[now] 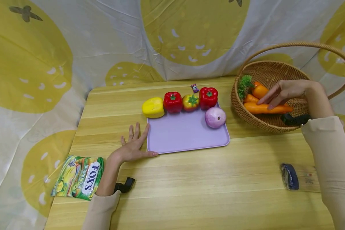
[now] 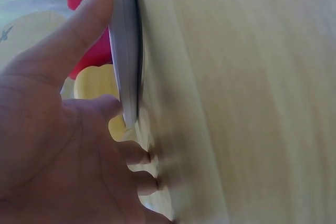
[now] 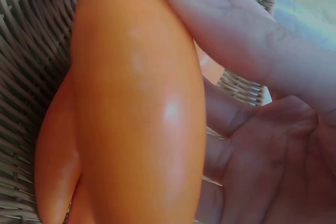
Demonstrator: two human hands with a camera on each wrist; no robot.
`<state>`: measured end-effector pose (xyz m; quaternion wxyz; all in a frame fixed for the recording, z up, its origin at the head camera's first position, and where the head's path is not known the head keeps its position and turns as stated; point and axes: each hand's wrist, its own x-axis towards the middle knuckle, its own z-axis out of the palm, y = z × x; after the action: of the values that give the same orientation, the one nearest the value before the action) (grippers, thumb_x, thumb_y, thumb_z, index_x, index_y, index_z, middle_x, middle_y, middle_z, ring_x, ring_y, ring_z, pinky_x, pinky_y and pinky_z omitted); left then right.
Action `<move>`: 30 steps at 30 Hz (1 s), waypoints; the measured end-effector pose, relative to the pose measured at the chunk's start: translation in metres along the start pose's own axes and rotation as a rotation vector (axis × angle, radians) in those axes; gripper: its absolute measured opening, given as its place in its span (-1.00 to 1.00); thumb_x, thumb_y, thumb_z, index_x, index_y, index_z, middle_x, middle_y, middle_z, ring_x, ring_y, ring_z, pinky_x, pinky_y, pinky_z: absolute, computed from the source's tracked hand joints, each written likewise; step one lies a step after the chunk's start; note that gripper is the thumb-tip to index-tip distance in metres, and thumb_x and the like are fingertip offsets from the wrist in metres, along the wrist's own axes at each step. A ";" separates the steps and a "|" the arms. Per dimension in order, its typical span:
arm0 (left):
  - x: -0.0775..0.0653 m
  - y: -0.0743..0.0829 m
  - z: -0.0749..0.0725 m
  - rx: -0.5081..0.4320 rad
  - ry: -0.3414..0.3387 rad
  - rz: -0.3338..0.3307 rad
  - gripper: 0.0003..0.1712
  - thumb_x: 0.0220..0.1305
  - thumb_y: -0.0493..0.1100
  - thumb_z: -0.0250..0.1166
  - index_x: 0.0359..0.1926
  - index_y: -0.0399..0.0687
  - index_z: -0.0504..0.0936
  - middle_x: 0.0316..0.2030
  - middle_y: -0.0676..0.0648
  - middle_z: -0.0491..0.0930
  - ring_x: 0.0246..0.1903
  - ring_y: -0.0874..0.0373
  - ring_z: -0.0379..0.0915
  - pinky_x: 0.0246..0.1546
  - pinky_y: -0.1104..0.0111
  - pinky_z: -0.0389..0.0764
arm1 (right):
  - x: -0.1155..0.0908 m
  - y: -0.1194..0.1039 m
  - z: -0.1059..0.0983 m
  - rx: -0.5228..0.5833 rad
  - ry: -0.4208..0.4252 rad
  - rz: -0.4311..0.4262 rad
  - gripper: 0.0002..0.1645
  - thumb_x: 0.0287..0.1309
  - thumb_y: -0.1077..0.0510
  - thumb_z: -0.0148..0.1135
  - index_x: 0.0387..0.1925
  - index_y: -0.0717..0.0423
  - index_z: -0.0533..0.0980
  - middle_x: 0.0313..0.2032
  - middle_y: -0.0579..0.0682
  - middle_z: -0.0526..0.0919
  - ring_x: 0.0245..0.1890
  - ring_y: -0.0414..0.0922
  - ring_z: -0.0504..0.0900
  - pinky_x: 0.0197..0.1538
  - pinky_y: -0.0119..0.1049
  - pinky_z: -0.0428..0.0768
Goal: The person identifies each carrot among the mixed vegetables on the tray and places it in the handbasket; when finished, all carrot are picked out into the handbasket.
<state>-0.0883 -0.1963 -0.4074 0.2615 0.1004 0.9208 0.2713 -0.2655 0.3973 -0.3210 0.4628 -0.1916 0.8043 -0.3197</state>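
Observation:
My left hand [image 1: 131, 149] is spread at the near left corner of a lilac tray [image 1: 178, 135]. Its thumb lies on the rim and the other fingers reach along the left side, several tips down on the wooden table. Inside a wicker basket [image 1: 237, 110], my right hand [image 1: 290, 92] pinches a long orange carrot [image 1: 256, 108], thumb on one side and fingers on the other. The same carrot [image 3: 136, 108] fills the middle of the right wrist view. Behind it lie more orange vegetables [image 1: 260, 91] and green carrot leaves [image 1: 245, 83].
Along the tray's far edge sit a yellow pepper [image 1: 153, 108], two red peppers [image 1: 173, 102], and a red-yellow tomato [image 1: 191, 102]. A purple onion [image 1: 215, 117] rests at its right side. A candy bag [image 1: 79, 177] is by my left forearm, a small wrapped sweet [image 1: 195, 88] behind the tray.

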 end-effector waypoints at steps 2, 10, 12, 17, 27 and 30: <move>0.002 -0.003 0.002 0.018 0.006 -0.009 0.45 0.08 0.63 0.29 0.65 0.35 -0.47 0.59 -0.24 -0.77 0.55 -0.27 -0.96 0.31 -0.55 -0.67 | 0.000 0.001 0.002 0.010 -0.009 0.012 -0.50 0.40 0.22 0.27 0.30 0.34 0.52 0.08 -0.34 0.76 0.08 -0.41 0.67 0.09 -0.41 0.67; 0.010 -0.013 0.007 0.059 0.004 -0.036 0.47 0.06 0.64 0.30 0.63 0.41 -0.51 0.59 -0.20 -0.78 0.56 -0.23 -0.97 0.34 -0.51 -0.68 | 0.005 0.002 0.007 0.031 -0.107 -0.023 -0.53 0.43 0.26 0.22 0.28 0.41 0.51 0.05 -0.18 0.79 0.02 -0.27 0.75 0.09 -0.39 0.70; 0.010 -0.013 0.007 0.057 0.004 -0.036 0.47 0.07 0.62 0.31 0.64 0.39 -0.51 0.59 -0.21 -0.78 0.56 -0.23 -0.97 0.34 -0.51 -0.68 | 0.008 0.003 0.009 0.046 -0.141 -0.044 -0.55 0.43 0.29 0.20 0.27 0.43 0.52 0.02 -0.11 0.81 -0.02 -0.22 0.77 0.07 -0.34 0.72; 0.010 -0.012 0.005 0.062 0.004 -0.035 0.48 0.07 0.61 0.33 0.64 0.39 -0.50 0.59 -0.21 -0.78 0.55 -0.23 -0.98 0.34 -0.52 -0.68 | 0.016 0.005 0.013 0.056 -0.186 -0.097 -0.58 0.43 0.33 0.18 0.23 0.47 0.53 -0.02 -0.01 0.81 -0.07 -0.18 0.78 0.01 -0.27 0.75; 0.013 -0.015 0.007 0.066 0.009 -0.039 0.46 0.08 0.61 0.31 0.64 0.40 -0.50 0.59 -0.20 -0.77 0.56 -0.23 -0.97 0.34 -0.52 -0.67 | 0.019 0.005 0.017 0.066 -0.159 -0.048 -0.57 0.37 0.32 0.26 0.20 0.45 0.56 0.01 0.00 0.79 -0.05 -0.14 0.78 0.03 -0.26 0.75; 0.014 -0.016 0.008 0.072 0.008 -0.042 0.46 0.08 0.61 0.32 0.64 0.39 -0.50 0.59 -0.19 -0.78 0.55 -0.23 -0.98 0.34 -0.52 -0.67 | 0.019 0.004 0.016 0.070 -0.159 -0.029 -0.56 0.37 0.32 0.26 0.21 0.45 0.56 0.04 0.00 0.79 -0.03 -0.14 0.78 0.05 -0.26 0.75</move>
<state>-0.0970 -0.2017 -0.4282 0.2594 0.0895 0.9330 0.2327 -0.2610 0.3833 -0.3412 0.5270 -0.2118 0.7504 -0.3380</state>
